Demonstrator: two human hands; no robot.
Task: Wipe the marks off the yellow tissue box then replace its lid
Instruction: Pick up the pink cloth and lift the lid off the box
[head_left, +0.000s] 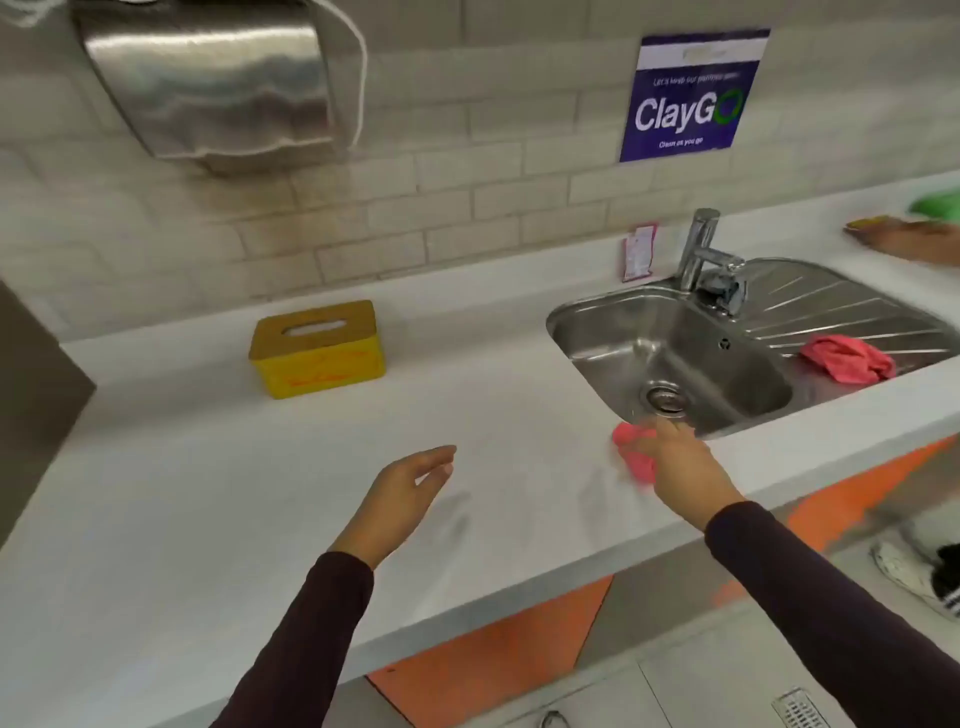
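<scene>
Your right hand (685, 467) grips a pink cloth (634, 452), bunched under the fingers. The hand is blurred, so the exact finger placement is unclear. It's held palm down over the counter (260, 493), just beside the front left corner of the sink (597, 332), with the dark-sleeved forearm coming in from lower right.

Your left hand (405, 493) holds nothing. Its fingers are loose and nearly straight with the thumb apart, and it hovers over the counter's middle, well apart from the cloth hand.

The yellow tissue box (319, 364) stands upright further back on the counter, left of the sink and near the tiled wall. It has red-orange marks on its front face. The tan lid (314, 328) with its slot sits on top. Nothing lies between your hands and the box.

The sink basin shows only the drain (666, 399). A second pink cloth (847, 358) lies crumpled on the drainboard at right, and the faucet (706, 254) stands behind the basin.

A metal dispenser (208, 78) hangs on the wall at upper left and a blue ClayGo sign (691, 96) at upper right. Another person's hand (904, 239) is at the far right edge, blurred.
</scene>
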